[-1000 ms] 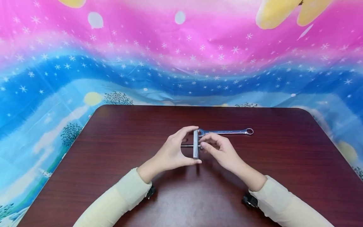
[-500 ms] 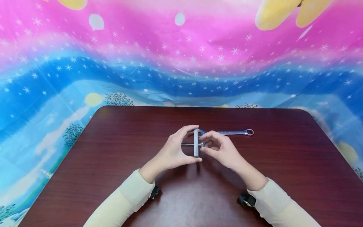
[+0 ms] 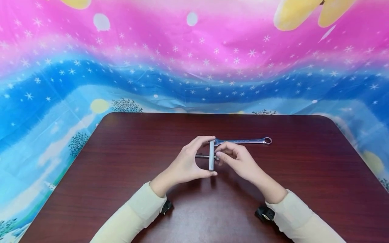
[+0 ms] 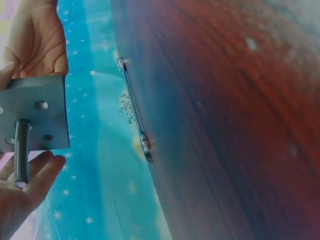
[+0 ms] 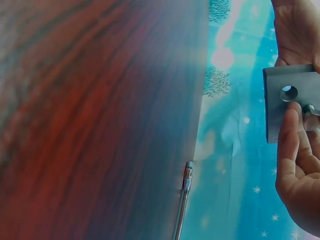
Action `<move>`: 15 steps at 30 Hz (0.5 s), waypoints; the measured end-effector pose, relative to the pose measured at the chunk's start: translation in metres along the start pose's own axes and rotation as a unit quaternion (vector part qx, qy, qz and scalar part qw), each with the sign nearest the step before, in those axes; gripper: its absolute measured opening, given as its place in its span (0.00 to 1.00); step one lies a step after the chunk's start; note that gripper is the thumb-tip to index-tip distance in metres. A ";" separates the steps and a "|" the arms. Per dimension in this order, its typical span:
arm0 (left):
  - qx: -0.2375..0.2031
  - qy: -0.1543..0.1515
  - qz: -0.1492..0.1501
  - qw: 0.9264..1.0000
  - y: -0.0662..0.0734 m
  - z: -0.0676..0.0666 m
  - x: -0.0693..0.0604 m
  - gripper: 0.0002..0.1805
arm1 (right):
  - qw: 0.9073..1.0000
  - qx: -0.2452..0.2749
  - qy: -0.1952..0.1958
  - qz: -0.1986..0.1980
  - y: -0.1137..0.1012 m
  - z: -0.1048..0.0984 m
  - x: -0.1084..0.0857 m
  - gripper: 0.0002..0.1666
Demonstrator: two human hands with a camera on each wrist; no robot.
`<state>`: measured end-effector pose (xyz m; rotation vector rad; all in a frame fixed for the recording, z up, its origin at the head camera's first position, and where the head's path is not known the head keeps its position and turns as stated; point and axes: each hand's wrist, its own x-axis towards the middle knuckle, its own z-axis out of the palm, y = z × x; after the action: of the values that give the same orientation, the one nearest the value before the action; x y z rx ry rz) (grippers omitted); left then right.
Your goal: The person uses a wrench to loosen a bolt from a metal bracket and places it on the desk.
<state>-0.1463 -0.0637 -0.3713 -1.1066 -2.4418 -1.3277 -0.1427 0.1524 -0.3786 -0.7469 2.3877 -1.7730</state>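
Observation:
A grey metal plate [image 3: 211, 156] stands on edge above the table, gripped at its top and bottom edges by the left hand [image 3: 185, 162]. A threaded bolt [image 3: 202, 156] passes through it, its shank on the left hand's side. At the plate's right face, the right hand [image 3: 238, 162] pinches the bolt's head between thumb and fingers. In the left wrist view the bolt [image 4: 21, 155] sticks out of the plate [image 4: 50, 122], which has several small holes. The right wrist view shows a larger hole in the plate [image 5: 277, 107], with fingers [image 5: 290, 135] beside it.
Behind the hands a combination wrench [image 3: 243, 141] lies on the dark red-brown table [image 3: 136, 135], its left end partly behind the plate. A printed pink and blue cloth [image 3: 194, 77] hangs beyond the table's back edge. Dark wrist straps show below both sleeves.
The plate and left hand have shifted very slightly right. The right thumb and fingers have changed position around the bolt's head. The wrench has not moved.

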 end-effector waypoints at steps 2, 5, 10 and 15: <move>-0.003 0.001 0.001 1.000 0.000 0.000 0.000 0.52 | 1.000 0.003 0.004 -0.002 0.000 0.001 0.000 0.07; -0.007 0.001 -0.002 1.000 -0.001 0.000 -0.001 0.51 | 1.000 -0.003 0.011 -0.006 0.001 0.002 0.000 0.08; -0.014 0.017 -0.005 1.000 -0.005 0.000 -0.002 0.51 | 1.000 -0.008 0.015 -0.012 0.000 0.004 0.002 0.15; -0.014 0.033 -0.004 0.999 -0.007 0.000 -0.002 0.51 | 1.000 0.003 0.000 0.008 0.001 0.002 0.005 0.16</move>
<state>-0.1496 -0.0677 -0.3770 -1.0431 -2.3917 -1.3818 -0.1466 0.1485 -0.3793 -0.7238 2.3805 -1.7738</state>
